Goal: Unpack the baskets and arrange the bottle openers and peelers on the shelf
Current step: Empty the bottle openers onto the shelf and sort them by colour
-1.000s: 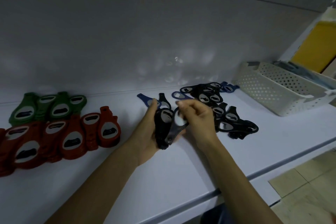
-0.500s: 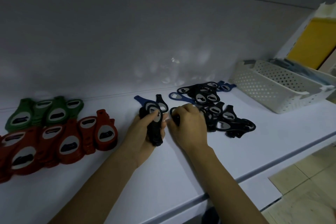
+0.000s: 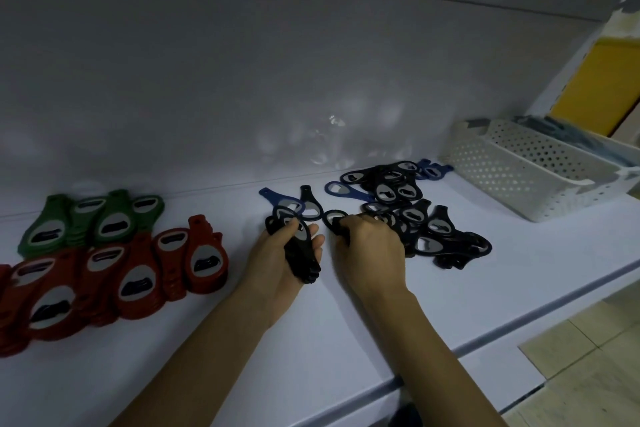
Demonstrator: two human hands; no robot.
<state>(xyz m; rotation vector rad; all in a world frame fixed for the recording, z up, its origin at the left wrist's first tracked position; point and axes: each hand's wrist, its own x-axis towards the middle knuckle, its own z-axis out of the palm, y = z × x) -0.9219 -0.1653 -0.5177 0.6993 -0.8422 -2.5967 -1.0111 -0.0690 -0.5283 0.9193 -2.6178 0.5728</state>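
Black bottle openers [image 3: 300, 253] are stacked in the left hand [image 3: 273, 267], whose fingers [image 3: 314, 232] and thumb curl round them over the shelf [image 3: 311, 340]. Right of these, the right hand [image 3: 372, 253] curls its fingers [image 3: 351, 224] on one black opener [image 3: 333, 218] lying on the shelf. Beyond those fingers spreads a loose black pile [image 3: 426, 229]; red openers [image 3: 138, 277] and green openers [image 3: 93, 222] lie well left, a white basket [image 3: 512, 180] far right.

Right hand [image 3: 369, 248] onto loose opener [image 3: 331, 218]

shelf [image 3: 311, 340]: opener rows [image 3: 135, 274] left | opener pile [image 3: 391, 184] middle | basket [image 3: 502, 166] right
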